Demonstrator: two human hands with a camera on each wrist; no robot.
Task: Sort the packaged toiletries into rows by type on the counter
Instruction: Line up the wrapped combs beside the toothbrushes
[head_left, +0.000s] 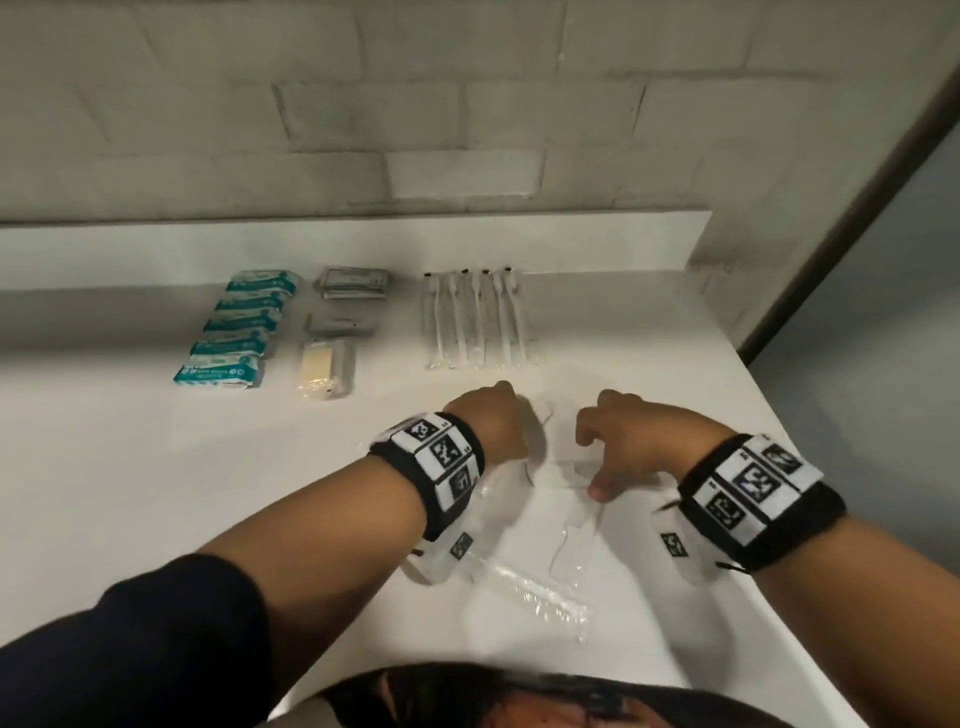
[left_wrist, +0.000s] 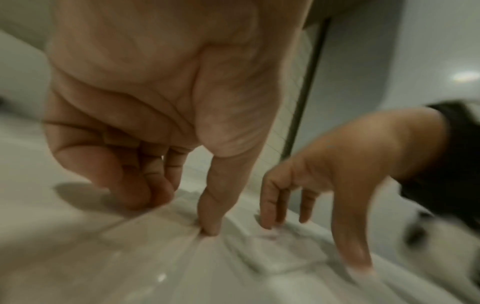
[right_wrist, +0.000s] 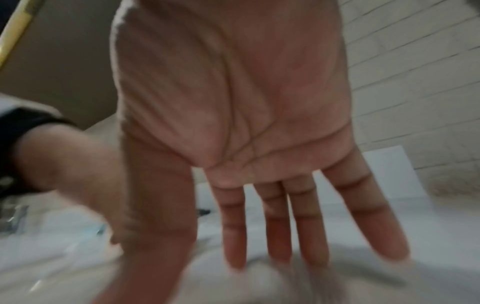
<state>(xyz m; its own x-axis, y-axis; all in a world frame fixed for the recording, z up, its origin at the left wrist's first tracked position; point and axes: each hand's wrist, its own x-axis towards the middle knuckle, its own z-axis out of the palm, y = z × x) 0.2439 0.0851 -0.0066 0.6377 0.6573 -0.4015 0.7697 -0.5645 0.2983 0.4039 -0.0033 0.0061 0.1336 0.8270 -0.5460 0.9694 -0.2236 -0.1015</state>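
Now clear packets (head_left: 558, 467) under both hands' fingers (left_wrist: 209, 224); touching.

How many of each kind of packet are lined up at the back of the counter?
Teal packets: 5
Grey sachet piles: 2
Yellow bar in clear wrap: 1
Wrapped toothbrushes: about 6; they overlap
Total: about 14

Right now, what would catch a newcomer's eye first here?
Two hands, left hand and right hand, press fingertips onto clear packets at the white counter front. Behind them lie neat rows: teal packs far left, wrapped toothbrushes in the middle.
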